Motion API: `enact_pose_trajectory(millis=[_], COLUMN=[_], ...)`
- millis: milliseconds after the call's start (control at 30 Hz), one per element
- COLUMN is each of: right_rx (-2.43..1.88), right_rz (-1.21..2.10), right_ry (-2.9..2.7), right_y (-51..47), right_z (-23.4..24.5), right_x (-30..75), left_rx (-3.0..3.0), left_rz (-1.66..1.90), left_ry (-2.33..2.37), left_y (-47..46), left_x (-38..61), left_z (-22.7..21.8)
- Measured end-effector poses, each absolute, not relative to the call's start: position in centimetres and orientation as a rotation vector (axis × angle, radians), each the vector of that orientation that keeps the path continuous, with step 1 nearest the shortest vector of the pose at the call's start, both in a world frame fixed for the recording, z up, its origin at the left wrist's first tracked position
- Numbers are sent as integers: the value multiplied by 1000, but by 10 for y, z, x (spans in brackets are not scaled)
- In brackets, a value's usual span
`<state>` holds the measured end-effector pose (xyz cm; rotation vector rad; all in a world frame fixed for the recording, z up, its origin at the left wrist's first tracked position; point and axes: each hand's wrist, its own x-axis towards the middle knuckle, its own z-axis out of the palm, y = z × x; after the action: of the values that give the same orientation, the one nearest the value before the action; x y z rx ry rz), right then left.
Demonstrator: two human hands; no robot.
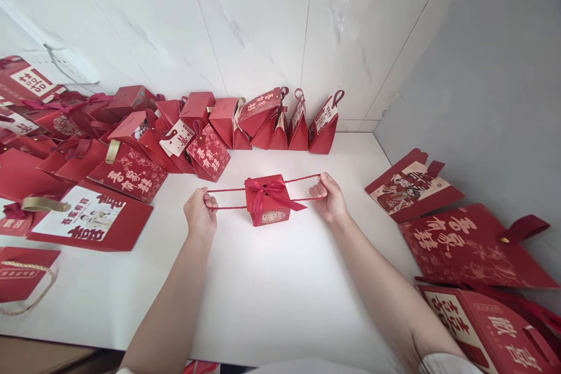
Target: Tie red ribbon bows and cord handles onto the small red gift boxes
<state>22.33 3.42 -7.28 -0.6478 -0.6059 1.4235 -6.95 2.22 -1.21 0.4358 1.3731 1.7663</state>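
Note:
A small red gift box (pixel 269 216) with a red ribbon bow (pixel 266 188) on top sits on the white table in front of me. Twisted red cords (pixel 230 207) stretch out straight from both its sides. My left hand (pixel 200 210) is closed around the cord loop on the left. On the opposite side, my right hand (pixel 329 196) grips the other cord loop, pulled taut between thumb and fingers. Neither hand touches the box itself. A pale oval picture shows on the box's front face.
Many red gift boxes crowd the table's left side, among them a flowered box (pixel 208 152). More stand along the tiled wall, ending with a pointed box (pixel 324 128). At right, several large red boxes (pixel 473 245) lie by the grey wall (pixel 482 99).

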Motion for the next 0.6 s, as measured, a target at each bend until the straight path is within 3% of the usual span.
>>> enact_pose_trajectory(millis=[267, 367, 500, 600], right_rx=[-858, -1001, -1099, -979], right_rz=[1333, 1025, 525, 384], right_ry=[-752, -882, -1364, -1672], right_y=[37, 32, 17, 6], right_z=[-76, -74, -67, -62], right_x=[226, 220, 204, 193], left_rx=[728, 1279, 2001, 2329], left_rz=[1653, 1649, 1469, 1330], left_ry=[1563, 1726, 1583, 1466], left_y=[24, 17, 1, -9], left_x=[-76, -68, -46, -34], left_z=[-25, -31, -27, -18])
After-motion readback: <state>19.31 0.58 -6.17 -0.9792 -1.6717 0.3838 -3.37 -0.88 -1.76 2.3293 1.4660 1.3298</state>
